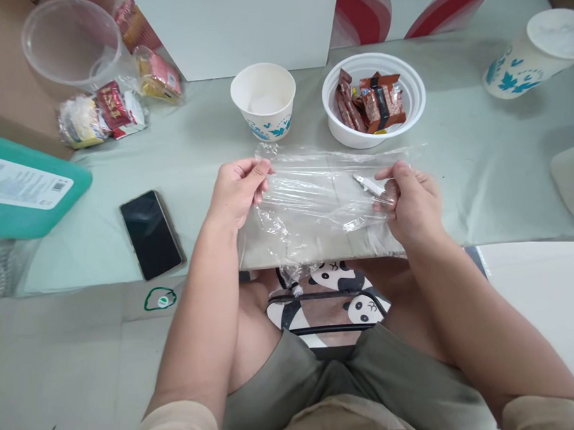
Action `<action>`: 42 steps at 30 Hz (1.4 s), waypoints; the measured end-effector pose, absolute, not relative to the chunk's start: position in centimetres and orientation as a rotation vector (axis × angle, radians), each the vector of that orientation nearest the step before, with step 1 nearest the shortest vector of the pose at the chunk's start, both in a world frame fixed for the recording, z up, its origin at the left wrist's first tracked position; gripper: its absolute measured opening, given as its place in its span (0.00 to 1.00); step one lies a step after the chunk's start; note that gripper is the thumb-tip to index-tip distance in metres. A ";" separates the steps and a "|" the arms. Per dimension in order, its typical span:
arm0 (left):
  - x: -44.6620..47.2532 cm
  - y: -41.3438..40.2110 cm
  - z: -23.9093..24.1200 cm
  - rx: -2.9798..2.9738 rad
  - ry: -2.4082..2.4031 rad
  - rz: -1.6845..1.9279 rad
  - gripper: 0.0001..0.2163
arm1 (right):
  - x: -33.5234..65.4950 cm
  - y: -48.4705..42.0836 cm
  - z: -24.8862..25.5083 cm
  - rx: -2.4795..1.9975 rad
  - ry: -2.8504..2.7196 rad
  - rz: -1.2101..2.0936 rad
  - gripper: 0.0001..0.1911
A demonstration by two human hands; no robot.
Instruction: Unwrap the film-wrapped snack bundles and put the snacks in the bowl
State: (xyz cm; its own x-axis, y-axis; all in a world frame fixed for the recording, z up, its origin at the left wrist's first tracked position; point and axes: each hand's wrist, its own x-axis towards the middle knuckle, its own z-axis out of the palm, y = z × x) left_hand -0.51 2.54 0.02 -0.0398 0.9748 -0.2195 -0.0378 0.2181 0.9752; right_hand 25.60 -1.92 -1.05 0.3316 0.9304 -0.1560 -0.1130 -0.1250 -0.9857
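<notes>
A sheet of clear plastic film [309, 192] is stretched between my two hands above the front of the table. My left hand [236, 190] pinches its left end between thumb and fingers. On the other side, my right hand [417, 200] grips the right end. A small silvery-white pointed piece [367, 185] shows by the right fingers; whether it is held or lies under the film, I cannot tell. Just beyond the film stand a paper cup [270, 125] with blue leaf prints and a white bowl [354, 137] holding wrapped snacks [382, 104].
A phone [152, 235] lies left of my forearm, near a green bottle [33, 182]. Behind are wrapped snacks [114, 111] and a clear plastic tub [73, 43]. A white box [241, 27] lines the back. At right stands another paper cup [511, 72].
</notes>
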 end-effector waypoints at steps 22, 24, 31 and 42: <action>-1.3 2.7 1.4 0.689 1.322 1.244 0.15 | 25.5 -1.4 -0.9 -1.380 -0.709 1.272 0.24; -1.2 3.0 1.3 0.646 1.329 1.348 0.16 | 25.4 -1.4 -0.9 -1.371 -0.702 1.301 0.25; -2.0 3.4 0.4 0.485 1.197 1.376 0.19 | 25.7 -0.9 -1.4 -1.381 -0.575 1.204 0.28; -1.5 2.2 0.8 0.739 1.176 1.178 0.23 | 26.0 -0.8 -2.2 -1.300 -0.670 1.238 0.24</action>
State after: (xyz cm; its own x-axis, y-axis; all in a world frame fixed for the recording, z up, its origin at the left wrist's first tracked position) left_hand -1.47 2.16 0.78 -0.0426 0.9536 -0.2979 -0.2994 0.2723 0.9144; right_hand 25.98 -0.79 -2.25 0.2774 0.9256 -0.2576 -0.2907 -0.1747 -0.9407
